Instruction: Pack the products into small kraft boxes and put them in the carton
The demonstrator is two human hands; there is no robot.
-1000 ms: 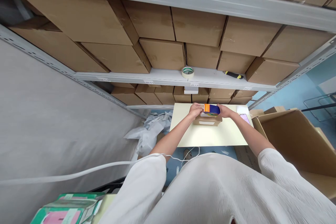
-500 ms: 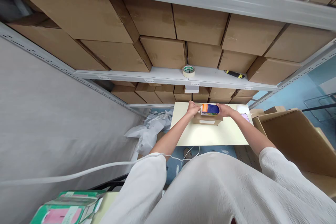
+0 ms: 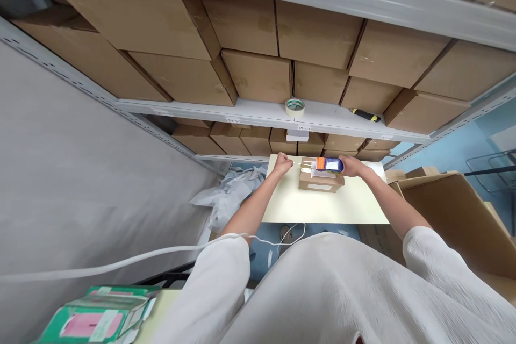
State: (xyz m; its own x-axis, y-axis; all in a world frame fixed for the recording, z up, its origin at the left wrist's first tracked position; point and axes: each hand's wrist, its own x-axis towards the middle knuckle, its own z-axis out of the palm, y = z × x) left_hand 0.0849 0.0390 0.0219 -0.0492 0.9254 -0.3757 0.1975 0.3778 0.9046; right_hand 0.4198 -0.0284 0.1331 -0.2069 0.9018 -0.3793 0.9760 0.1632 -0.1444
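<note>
two hands over bench [image 3: 282,207]: right hand [image 3: 350,165] grips tape dispenser [image 3: 331,165] above small carton [image 3: 321,183], left hand [image 3: 284,163] pinched narrow on tape strip [image 3: 299,163]

Left hand [image 3: 283,163] pinched closed, right hand [image 3: 351,165] in a curled grip, forearms reaching forward

Single head-worn view, facing forward and down.

Tabletop [image 3: 326,208]: pale yellow, flat, straight near edge. Brown carton [image 3: 321,185] sits directly on it, white label on near side. White item [image 3: 378,167] at right end, partly hidden, can't ID.
</note>
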